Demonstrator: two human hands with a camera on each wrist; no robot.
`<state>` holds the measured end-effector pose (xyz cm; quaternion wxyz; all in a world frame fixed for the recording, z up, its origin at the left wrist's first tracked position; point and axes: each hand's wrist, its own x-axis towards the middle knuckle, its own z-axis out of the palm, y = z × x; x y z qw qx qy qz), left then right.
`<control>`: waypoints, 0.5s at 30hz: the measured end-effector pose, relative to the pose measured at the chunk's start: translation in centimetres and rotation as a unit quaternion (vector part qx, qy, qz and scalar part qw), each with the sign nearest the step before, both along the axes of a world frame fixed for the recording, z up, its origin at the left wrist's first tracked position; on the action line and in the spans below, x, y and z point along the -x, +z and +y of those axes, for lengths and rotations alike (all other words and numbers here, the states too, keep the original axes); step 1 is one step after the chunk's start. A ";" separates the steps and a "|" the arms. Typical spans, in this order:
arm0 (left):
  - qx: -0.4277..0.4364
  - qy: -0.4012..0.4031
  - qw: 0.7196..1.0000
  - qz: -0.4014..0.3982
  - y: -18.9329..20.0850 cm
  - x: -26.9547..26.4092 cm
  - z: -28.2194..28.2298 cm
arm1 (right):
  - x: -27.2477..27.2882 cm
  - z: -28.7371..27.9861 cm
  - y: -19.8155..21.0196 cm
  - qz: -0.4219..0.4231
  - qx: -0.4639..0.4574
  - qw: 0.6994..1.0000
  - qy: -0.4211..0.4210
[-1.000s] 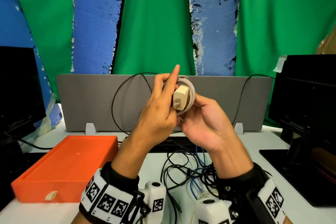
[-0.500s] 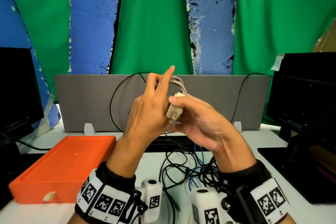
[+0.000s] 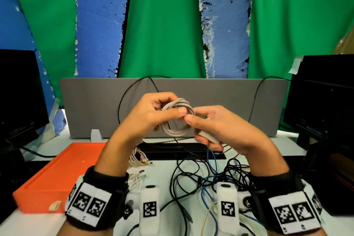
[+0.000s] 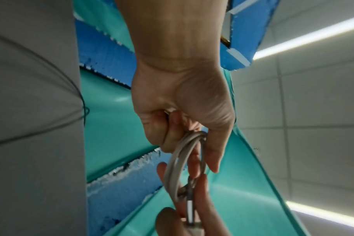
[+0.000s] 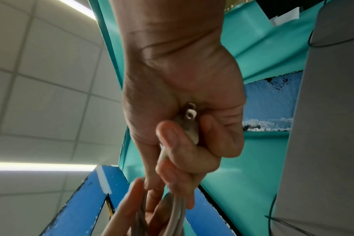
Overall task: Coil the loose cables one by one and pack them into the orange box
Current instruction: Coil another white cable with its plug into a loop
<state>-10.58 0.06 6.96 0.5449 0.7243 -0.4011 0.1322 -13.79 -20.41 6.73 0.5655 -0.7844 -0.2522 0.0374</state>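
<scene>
Pinching the coiled grey cable [image 3: 177,119] above the orange box [image 3: 57,174], the left hand [image 3: 153,115] holds its loops while the right hand [image 3: 220,130] grips its plug [image 5: 189,123].

Box [image 3: 57,174] left of cable pile [image 3: 206,174].

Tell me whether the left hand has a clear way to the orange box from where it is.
Probably yes. The orange box lies open on the desk below and left of the left hand, with nothing between them. But that hand is gripping the grey cable coil, shared with the right hand.
</scene>
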 end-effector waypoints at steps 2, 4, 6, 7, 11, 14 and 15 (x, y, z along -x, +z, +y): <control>0.012 -0.047 0.999 -0.001 0.1 0.5 -0.3 | 0.3 -0.7 0.4 -0.015 -0.010 1.000 0.004; 0.026 -0.021 0.999 -0.026 0.1 0.7 -0.9 | 0.6 -1.2 0.7 -0.021 -0.003 1.000 0.005; 0.032 0.046 0.998 -0.040 0.1 0.5 -1.2 | 0.8 -1.7 0.7 -0.019 0.019 0.999 0.021; 0.029 0.072 0.996 -0.043 0.0 0.5 -1.3 | 0.8 -1.9 0.5 -0.011 0.032 0.999 0.033; 0.017 0.130 0.991 -0.040 -0.4 -0.3 -1.0 | 0.6 -2.3 0.3 0.020 0.046 0.996 0.078; 0.012 0.180 0.982 -0.061 -1.0 -0.6 -1.7 | -0.3 -3.0 0.1 0.033 0.016 0.995 0.097; 0.012 0.195 0.979 -0.064 -1.1 -0.6 -2.0 | -0.6 -3.1 0.0 0.036 0.000 0.994 0.100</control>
